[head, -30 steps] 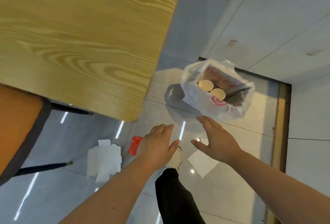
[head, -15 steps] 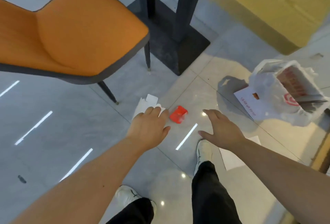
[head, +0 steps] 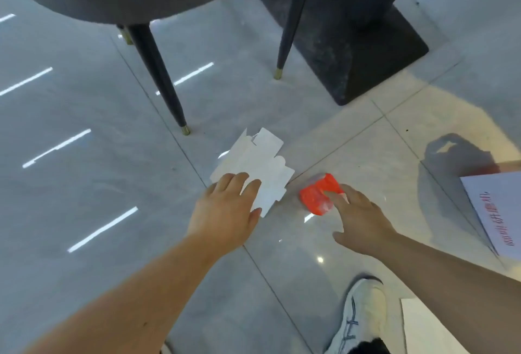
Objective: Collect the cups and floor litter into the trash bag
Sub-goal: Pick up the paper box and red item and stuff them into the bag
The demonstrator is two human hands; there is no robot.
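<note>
A flattened white cardboard piece [head: 255,163] lies on the grey floor tiles. My left hand [head: 225,212] is spread over its near edge, fingers apart, fingertips on the card. Just to the right lies a crumpled red wrapper [head: 317,194]. My right hand [head: 358,218] reaches over it, fingertips touching its right side, thumb held apart. Neither hand has closed on anything. The trash bag is out of view; only its shadow falls on the floor at the right.
A chair [head: 158,77] with dark, gold-tipped legs stands just beyond the litter. A black table base [head: 352,43] is at the top right. White printed paper [head: 499,209] lies at the right edge, another white sheet [head: 423,328] by my white shoe [head: 358,317].
The view dropped closer to the floor. Both hands reached down: the left now rests on the white cardboard, the right has moved onto the red wrapper. The bag left the view.
</note>
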